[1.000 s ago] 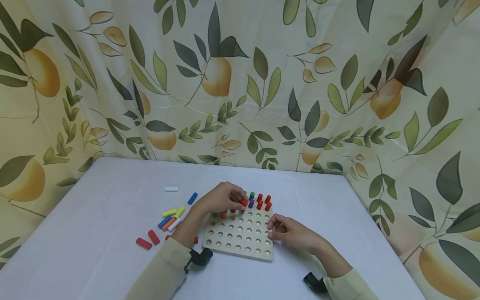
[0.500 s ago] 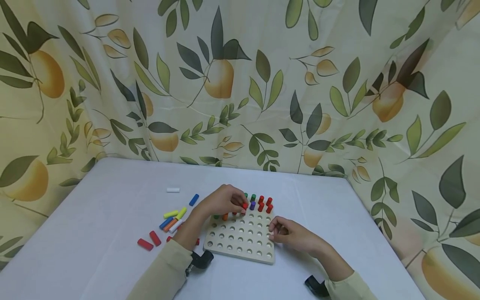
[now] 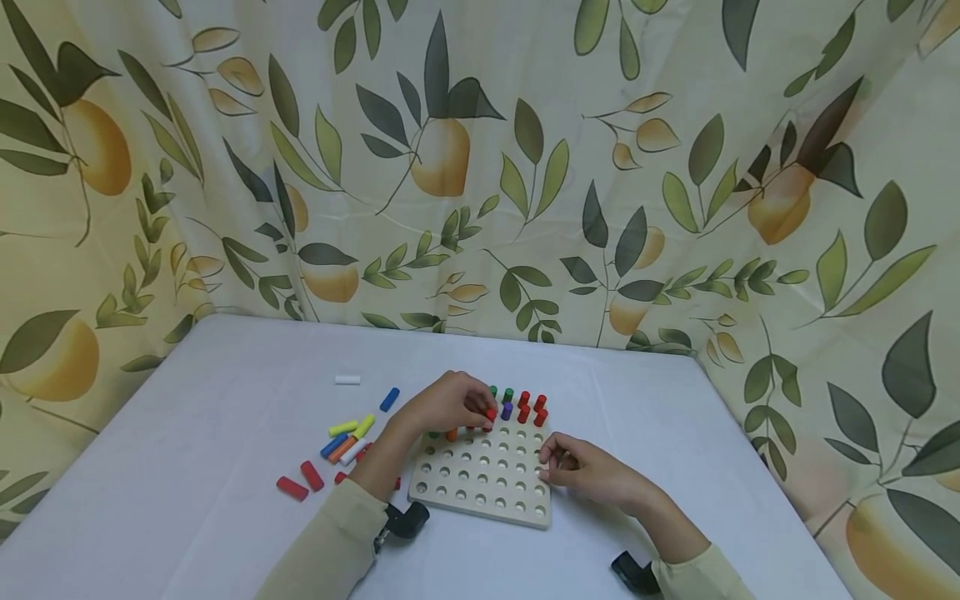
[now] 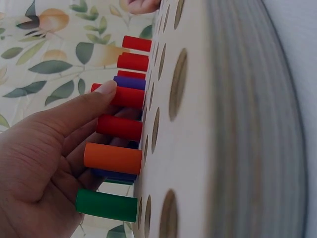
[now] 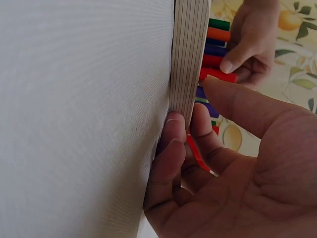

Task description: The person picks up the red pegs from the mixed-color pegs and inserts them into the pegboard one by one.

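Note:
In the left wrist view my left hand (image 4: 44, 163) pinches a red peg (image 4: 130, 98), thumb on its near side. That peg stands upright in the wooden pegboard (image 3: 480, 500), or just at its surface; the hole is hidden. Beside it in the same row are another red peg (image 4: 119, 128), an orange peg (image 4: 113, 157) and a green peg (image 4: 106, 205). My right hand (image 3: 592, 472) grips the board's right edge, its thumb (image 5: 237, 101) by the upper face and fingers curled against the side.
More pegs fill the board's far rows, among them a purple peg (image 3: 507, 412) and red ones. Left of the board lie loose pegs: a white peg (image 3: 347, 380), a blue peg (image 3: 389, 399), a yellow peg (image 3: 342, 427), a red peg (image 3: 292, 488) and several others.
The whole head view has shifted slightly. Both hands keep their places on the red peg and the board's edge, with no other visible change.

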A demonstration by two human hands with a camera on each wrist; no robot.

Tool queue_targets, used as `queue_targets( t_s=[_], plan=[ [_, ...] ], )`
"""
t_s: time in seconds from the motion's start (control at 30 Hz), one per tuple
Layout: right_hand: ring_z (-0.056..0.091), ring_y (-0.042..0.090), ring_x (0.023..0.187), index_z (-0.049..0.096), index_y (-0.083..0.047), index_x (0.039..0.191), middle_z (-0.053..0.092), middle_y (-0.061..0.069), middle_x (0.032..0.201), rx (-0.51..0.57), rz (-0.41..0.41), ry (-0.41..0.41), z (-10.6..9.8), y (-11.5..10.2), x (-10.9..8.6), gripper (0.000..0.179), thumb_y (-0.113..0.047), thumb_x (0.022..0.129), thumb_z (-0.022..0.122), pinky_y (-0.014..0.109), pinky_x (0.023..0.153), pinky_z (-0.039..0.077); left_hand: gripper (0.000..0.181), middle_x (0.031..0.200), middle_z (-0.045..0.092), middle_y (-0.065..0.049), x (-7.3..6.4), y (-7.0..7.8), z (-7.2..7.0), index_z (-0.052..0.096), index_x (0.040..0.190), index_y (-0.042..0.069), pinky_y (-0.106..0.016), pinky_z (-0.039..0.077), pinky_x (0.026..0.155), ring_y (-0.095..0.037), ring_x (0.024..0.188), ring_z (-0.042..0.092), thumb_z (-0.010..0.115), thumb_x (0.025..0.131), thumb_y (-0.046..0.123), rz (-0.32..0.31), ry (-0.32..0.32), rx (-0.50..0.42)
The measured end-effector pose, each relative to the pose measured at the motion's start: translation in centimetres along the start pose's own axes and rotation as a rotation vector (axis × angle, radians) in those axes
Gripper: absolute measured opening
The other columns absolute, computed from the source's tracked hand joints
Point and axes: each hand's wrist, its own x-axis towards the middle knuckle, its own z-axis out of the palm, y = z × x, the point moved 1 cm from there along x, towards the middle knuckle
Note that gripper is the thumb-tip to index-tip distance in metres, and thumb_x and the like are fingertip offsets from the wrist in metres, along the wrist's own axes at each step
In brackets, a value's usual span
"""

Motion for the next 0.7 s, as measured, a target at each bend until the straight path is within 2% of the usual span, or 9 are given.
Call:
queue_targets(
  t_s=[0.7],
  plan=[
    [0.049,0.024,0.085,0.060,-0.007,0.112,0.054,0.008,0.093,0.005,0.004,0.002,-0.01,0.09,0.06,0.024,-0.020,0.098,0.074,0.029,0.063,0.041,0.012,0.091,0.074,0.008,0.46,-0.53,0.25,0.078,0.099,0.012,-0.026,0.055,0.084,-0.006,0.084,0.069,0.080,0.091,0.003,-0.024,0.002,0.024]
  ],
)
